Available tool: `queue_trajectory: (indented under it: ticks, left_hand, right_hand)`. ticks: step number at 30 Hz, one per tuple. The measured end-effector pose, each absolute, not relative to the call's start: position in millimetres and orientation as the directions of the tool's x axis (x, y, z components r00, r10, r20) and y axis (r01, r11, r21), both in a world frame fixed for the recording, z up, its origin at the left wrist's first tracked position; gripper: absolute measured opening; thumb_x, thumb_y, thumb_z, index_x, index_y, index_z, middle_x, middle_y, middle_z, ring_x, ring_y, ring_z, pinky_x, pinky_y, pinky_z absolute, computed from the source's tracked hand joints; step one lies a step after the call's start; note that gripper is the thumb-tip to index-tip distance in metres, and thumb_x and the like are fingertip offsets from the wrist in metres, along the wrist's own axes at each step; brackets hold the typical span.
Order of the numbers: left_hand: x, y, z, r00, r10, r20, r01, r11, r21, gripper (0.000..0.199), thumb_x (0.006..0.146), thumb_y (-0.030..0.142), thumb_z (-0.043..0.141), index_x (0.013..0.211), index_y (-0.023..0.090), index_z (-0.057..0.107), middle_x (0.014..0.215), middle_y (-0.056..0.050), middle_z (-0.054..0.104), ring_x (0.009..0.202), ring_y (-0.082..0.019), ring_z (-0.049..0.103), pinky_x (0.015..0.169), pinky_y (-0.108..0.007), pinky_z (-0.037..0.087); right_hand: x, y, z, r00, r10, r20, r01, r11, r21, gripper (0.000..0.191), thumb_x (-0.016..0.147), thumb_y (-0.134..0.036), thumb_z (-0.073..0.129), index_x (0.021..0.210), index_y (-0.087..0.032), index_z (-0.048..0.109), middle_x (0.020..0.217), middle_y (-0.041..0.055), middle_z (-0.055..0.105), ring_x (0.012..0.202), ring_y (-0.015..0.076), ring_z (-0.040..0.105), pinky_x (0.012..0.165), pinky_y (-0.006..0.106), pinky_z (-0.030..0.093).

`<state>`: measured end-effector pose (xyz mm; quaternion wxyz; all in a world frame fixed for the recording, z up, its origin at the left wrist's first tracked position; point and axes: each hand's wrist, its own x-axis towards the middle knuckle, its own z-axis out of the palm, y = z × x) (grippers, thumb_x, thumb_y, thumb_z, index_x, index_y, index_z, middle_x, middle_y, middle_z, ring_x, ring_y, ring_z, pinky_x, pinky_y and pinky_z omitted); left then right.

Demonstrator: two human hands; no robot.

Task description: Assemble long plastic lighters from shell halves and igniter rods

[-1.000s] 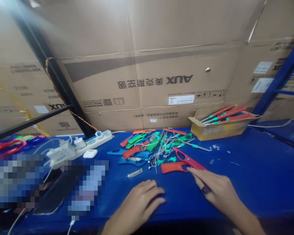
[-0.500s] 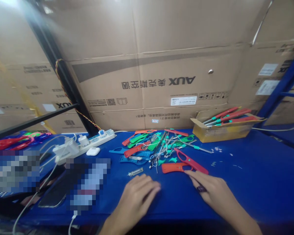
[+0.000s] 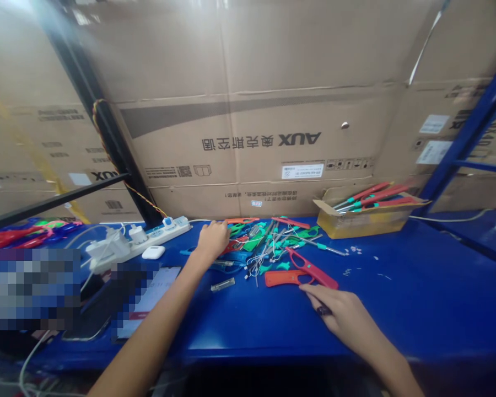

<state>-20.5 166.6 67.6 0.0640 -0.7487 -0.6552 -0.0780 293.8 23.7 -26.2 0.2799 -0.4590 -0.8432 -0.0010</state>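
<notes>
My left hand [image 3: 213, 240] reaches into the pile of lighter parts, over the coloured handle shells; its fingertips are hidden among them. My right hand [image 3: 334, 309], a dark ring on one finger, has its fingers closed at the looped end of an orange lighter handle shell [image 3: 281, 278] on the table. Across that end lies a red lighter handle shell [image 3: 320, 273]. The pile also holds metal lighter tubes [image 3: 273, 234] with teal ends and white wires, green trigger pieces [image 3: 283, 266] and blue shells [image 3: 235, 257]. A clear fuel cartridge [image 3: 223, 284] lies in front.
A yellow-taped carton [image 3: 366, 225] with red lighters stands at back right. On the left are a power strip [image 3: 159, 238] with plugs, a white earbud case [image 3: 153, 252], and a phone [image 3: 157, 286] partly behind my left forearm. A cardboard wall [image 3: 252, 121] backs the blue table [image 3: 417, 309].
My left hand has moved forward and left from the table front into the pile. My right hand stays at the orange shell. The view has shifted slightly to the right.
</notes>
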Motion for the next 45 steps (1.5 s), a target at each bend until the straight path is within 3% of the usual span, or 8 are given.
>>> queue_trajectory:
  ticks: [10, 15, 24, 27, 30, 35, 40, 45]
  left_hand:
    - [-21.6, 177.0, 58.5, 0.110, 0.977, 0.183, 0.993, -0.114, 0.012, 0.029, 0.101, 0.032, 0.066, 0.125, 0.015, 0.065, 0.127, -0.010, 0.066, 0.114, -0.026, 0.066, 0.098, -0.049, 0.055]
    - [-31.5, 161.1, 68.3, 0.109, 0.955, 0.278, 0.982, -0.146, 0.117, 0.030, 0.095, 0.004, 0.057, 0.122, 0.013, 0.066, 0.128, -0.017, 0.066, 0.130, -0.034, 0.057, 0.106, -0.051, 0.049]
    - [-20.1, 128.1, 71.8, 0.265, 0.904, 0.335, 0.768, -0.408, 0.493, 0.056, 0.097, 0.014, 0.060, 0.150, 0.020, 0.041, 0.142, -0.013, 0.062, 0.120, -0.022, 0.068, 0.099, -0.035, 0.057]
    - [1.8, 81.5, 54.6, 0.408, 0.860, 0.306, 0.387, -0.467, 0.795, 0.060, 0.094, 0.018, 0.067, 0.149, 0.022, 0.043, 0.143, -0.012, 0.061, 0.122, -0.022, 0.067, 0.103, -0.038, 0.056]
    - [20.4, 33.1, 31.6, 0.508, 0.820, 0.264, 0.155, -0.388, 0.909, 0.049, 0.091, 0.019, 0.070, 0.137, 0.024, 0.054, 0.125, -0.007, 0.070, 0.112, -0.022, 0.069, 0.103, -0.041, 0.055]
    - [39.8, 1.9, 6.2, 0.504, 0.834, 0.227, 0.104, -0.319, 0.942, 0.028, 0.087, 0.013, 0.073, 0.112, 0.021, 0.064, 0.109, -0.004, 0.072, 0.103, -0.021, 0.069, 0.095, -0.035, 0.056]
    - [50.1, 9.6, -11.7, 0.428, 0.878, 0.214, 0.134, -0.295, 0.946, 0.030, 0.084, 0.009, 0.073, 0.110, 0.020, 0.062, 0.110, -0.005, 0.071, 0.105, -0.022, 0.069, 0.098, -0.037, 0.055]
    - [39.0, 7.0, -19.5, 0.411, 0.901, 0.138, 0.155, -0.219, 0.963, 0.066, 0.082, 0.025, 0.084, 0.139, 0.026, 0.050, 0.138, -0.010, 0.062, 0.128, -0.029, 0.060, 0.113, -0.048, 0.047]
  right_hand:
    - [294.9, 22.5, -22.0, -0.434, 0.775, 0.458, 0.740, 0.597, -0.309, 0.041, 0.096, -0.012, 0.046, 0.125, -0.024, 0.072, 0.117, 0.0055, 0.079, 0.097, 0.0229, 0.079, 0.080, 0.033, 0.066]
    - [294.8, 22.7, -23.3, -0.431, 0.772, 0.467, 0.737, 0.600, -0.311, 0.037, 0.099, -0.015, 0.047, 0.123, -0.023, 0.072, 0.115, 0.0057, 0.079, 0.095, 0.0234, 0.080, 0.077, 0.033, 0.066]
    - [291.0, 21.2, -17.5, -0.413, 0.783, 0.466, 0.722, 0.593, -0.356, 0.037, 0.100, -0.016, 0.048, 0.126, -0.026, 0.072, 0.117, 0.0047, 0.079, 0.097, 0.0231, 0.079, 0.082, 0.033, 0.065]
    - [287.6, 17.9, -13.8, -0.385, 0.792, 0.473, 0.716, 0.580, -0.389, 0.034, 0.104, -0.031, 0.052, 0.135, -0.025, 0.067, 0.111, 0.0058, 0.080, 0.089, 0.0220, 0.080, 0.078, 0.031, 0.063]
    - [285.1, 13.7, -11.8, -0.415, 0.803, 0.427, 0.694, 0.583, -0.422, 0.045, 0.101, -0.049, 0.061, 0.139, -0.024, 0.064, 0.087, 0.0028, 0.079, 0.066, 0.0172, 0.074, 0.064, 0.025, 0.058]
    - [282.2, 8.7, -7.4, -0.493, 0.805, 0.331, 0.674, 0.593, -0.439, 0.058, 0.084, -0.063, 0.076, 0.130, -0.027, 0.071, 0.077, -0.0010, 0.076, 0.061, 0.0169, 0.069, 0.060, 0.025, 0.051]
    - [280.4, 7.5, -3.3, -0.522, 0.809, 0.270, 0.655, 0.583, -0.481, 0.027, 0.100, -0.044, 0.064, 0.118, -0.027, 0.075, 0.082, -0.0011, 0.077, 0.065, 0.0157, 0.070, 0.064, 0.025, 0.049]
    - [283.6, 11.8, -9.9, -0.516, 0.810, 0.278, 0.663, 0.583, -0.469, 0.027, 0.106, -0.038, 0.053, 0.110, -0.026, 0.076, 0.090, 0.0003, 0.079, 0.077, 0.0180, 0.075, 0.072, 0.026, 0.051]
